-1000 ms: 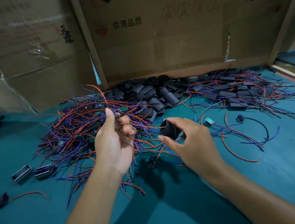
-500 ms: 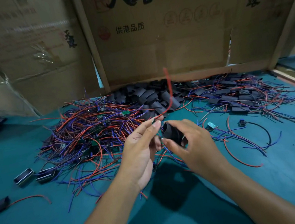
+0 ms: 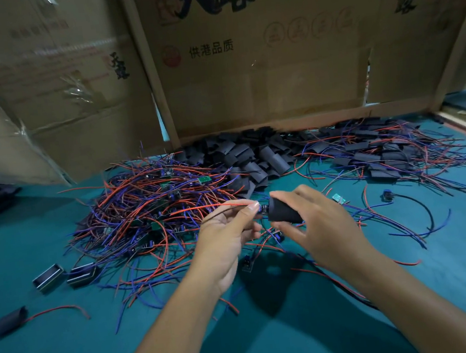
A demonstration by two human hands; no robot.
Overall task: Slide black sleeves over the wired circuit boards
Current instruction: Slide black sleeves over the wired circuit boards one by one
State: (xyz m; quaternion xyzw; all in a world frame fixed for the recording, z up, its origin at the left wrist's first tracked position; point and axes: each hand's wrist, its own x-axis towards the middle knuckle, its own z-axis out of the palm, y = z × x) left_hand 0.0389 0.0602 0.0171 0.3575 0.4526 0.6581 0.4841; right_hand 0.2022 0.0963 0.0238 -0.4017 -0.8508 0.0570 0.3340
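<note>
My right hand (image 3: 323,224) grips a black sleeve (image 3: 283,210) between thumb and fingers, its open end facing left. My left hand (image 3: 228,230) pinches a wired circuit board (image 3: 263,209) right at the sleeve's mouth; its red wire (image 3: 206,207) trails off to the left. A big tangle of red and blue wired boards (image 3: 154,211) lies on the green table behind my left hand. A pile of loose black sleeves (image 3: 250,157) sits at the back centre. Sleeved boards with wires (image 3: 380,156) lie at the back right.
Cardboard sheets (image 3: 257,72) stand along the table's far edge. Two small metal-framed parts (image 3: 63,275) lie at the left, with one sleeved board (image 3: 8,321) nearer the front left. Loose boards and wires (image 3: 388,196) are scattered to the right of my hands.
My left hand lifted a wired board out of the tangle and brought it right to the sleeve's mouth. The red wire swung from upright to lying leftward.
</note>
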